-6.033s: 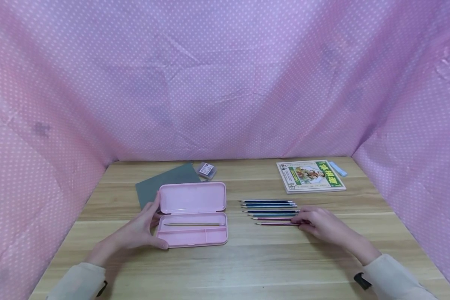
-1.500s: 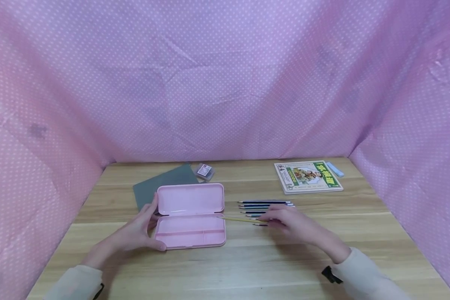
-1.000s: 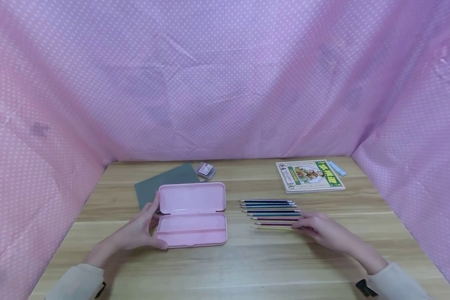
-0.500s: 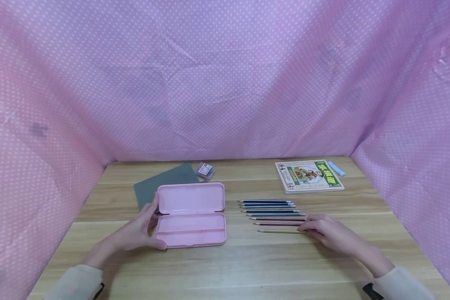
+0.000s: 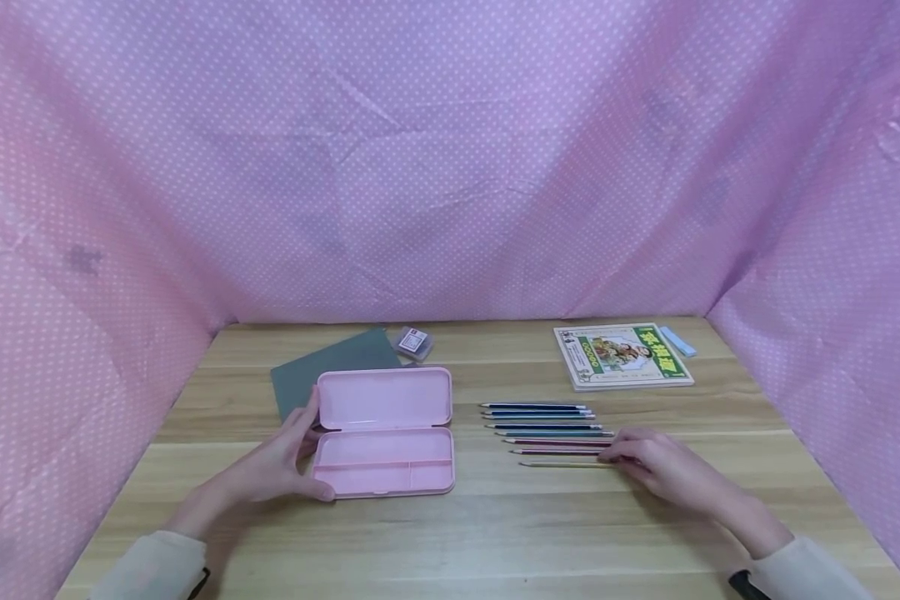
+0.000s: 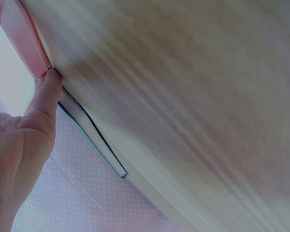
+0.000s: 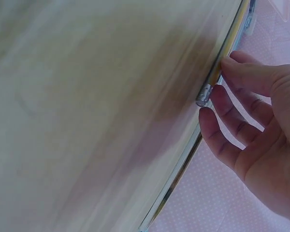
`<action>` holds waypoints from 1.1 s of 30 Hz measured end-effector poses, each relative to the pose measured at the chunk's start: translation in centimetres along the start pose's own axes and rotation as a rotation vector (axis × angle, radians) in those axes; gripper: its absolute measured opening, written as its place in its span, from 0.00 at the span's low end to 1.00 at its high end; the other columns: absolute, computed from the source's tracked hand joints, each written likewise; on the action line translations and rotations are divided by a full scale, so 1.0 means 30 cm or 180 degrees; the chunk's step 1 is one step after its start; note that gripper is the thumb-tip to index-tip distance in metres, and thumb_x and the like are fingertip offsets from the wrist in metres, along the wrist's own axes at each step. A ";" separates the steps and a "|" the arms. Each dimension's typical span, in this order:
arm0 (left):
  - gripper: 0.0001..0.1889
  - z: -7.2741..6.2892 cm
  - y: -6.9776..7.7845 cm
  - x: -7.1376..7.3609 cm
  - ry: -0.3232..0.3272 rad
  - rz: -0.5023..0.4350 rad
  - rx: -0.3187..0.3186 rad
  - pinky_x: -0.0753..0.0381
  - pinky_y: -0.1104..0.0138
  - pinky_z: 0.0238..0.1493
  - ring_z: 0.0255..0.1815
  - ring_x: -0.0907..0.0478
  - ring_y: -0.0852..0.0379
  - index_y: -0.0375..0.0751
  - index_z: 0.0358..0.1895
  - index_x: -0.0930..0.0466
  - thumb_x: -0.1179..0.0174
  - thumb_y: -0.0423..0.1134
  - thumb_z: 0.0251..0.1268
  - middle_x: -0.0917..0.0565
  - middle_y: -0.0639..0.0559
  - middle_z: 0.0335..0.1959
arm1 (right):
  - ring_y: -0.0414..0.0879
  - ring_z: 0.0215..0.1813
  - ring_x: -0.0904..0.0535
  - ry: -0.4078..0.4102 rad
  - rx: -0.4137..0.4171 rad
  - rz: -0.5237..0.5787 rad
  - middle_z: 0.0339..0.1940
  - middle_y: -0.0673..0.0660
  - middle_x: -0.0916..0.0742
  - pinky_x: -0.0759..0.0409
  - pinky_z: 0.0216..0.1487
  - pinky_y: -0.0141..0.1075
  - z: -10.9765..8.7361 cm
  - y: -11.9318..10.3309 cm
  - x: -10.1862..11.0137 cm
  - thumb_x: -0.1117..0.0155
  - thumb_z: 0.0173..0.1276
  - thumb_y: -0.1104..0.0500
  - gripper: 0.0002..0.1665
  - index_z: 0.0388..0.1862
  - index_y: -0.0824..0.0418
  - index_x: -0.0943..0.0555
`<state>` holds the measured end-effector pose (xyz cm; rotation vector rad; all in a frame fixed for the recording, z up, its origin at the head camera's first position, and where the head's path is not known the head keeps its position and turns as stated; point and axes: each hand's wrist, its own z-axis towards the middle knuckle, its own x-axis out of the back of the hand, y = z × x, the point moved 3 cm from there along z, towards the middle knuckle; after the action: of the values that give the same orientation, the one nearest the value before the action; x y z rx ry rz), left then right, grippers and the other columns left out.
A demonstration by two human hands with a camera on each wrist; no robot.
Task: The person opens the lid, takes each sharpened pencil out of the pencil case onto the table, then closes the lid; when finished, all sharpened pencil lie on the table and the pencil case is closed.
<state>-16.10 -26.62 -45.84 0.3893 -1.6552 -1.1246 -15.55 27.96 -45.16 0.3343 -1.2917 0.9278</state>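
Note:
In the head view an opened pink pencil case (image 5: 383, 477) lies left of centre, its lid (image 5: 386, 400) tilted back and its compartments bare. My left hand (image 5: 273, 461) holds the case's left side, thumb at the front corner and a finger up beside the lid. The left wrist view shows a fingertip (image 6: 52, 77) at the hinge. My right hand (image 5: 663, 468) pinches a yellow pencil (image 5: 562, 464) near its eraser end, thumb on top, in the right wrist view. Behind that pencil lie dark red pencils (image 5: 551, 452) and several blue and green pencils (image 5: 540, 415), points leftward.
Behind the case are a grey-green flat sheet or folder (image 5: 330, 360) and a small clear box with a label (image 5: 414, 342). At the back right lies a booklet (image 5: 622, 357) with a light blue strip (image 5: 677, 341) beside it. Pink dotted cloth (image 5: 450, 167) surrounds the wooden table (image 5: 480, 542).
The yellow pencil has gone from the case to the front of the pencil row, carried rightward by my right hand. It has shifted slightly right and forward since. My left hand stays on the case.

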 end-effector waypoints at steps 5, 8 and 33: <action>0.78 0.000 0.003 0.001 -0.0012 0.0005 0.0009 0.33 0.52 0.69 0.65 0.29 0.39 0.44 0.81 0.79 0.16 0.46 0.41 0.41 0.36 0.67 | 0.38 0.43 0.17 -0.0068 -0.0115 0.0069 0.42 0.43 0.14 0.12 0.42 0.42 0.007 -0.002 0.002 0.26 0.57 0.72 0.21 0.47 0.52 0.11; 0.78 0.000 0.006 0.000 -0.0017 -0.0011 -0.0017 0.33 0.51 0.69 0.65 0.29 0.39 0.44 0.81 0.79 0.16 0.45 0.42 0.41 0.35 0.66 | 0.40 0.44 0.16 -0.0073 -0.0181 0.0052 0.43 0.45 0.13 0.12 0.43 0.43 0.012 -0.002 0.001 0.25 0.59 0.68 0.19 0.49 0.54 0.12; 0.82 0.007 -0.015 0.008 0.0076 0.0237 0.0031 0.30 0.73 0.66 0.63 0.27 0.43 0.54 0.80 0.83 0.15 0.52 0.37 0.44 0.36 0.72 | 0.65 0.64 0.25 -0.0795 -0.1665 0.4129 0.77 0.68 0.40 0.13 0.51 0.55 0.446 -0.287 -0.234 0.26 0.66 0.62 0.63 0.85 0.46 0.58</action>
<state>-16.50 -26.94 -46.07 0.3432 -1.6415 -1.0531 -18.05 10.76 -45.39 -0.9504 -1.9245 1.5510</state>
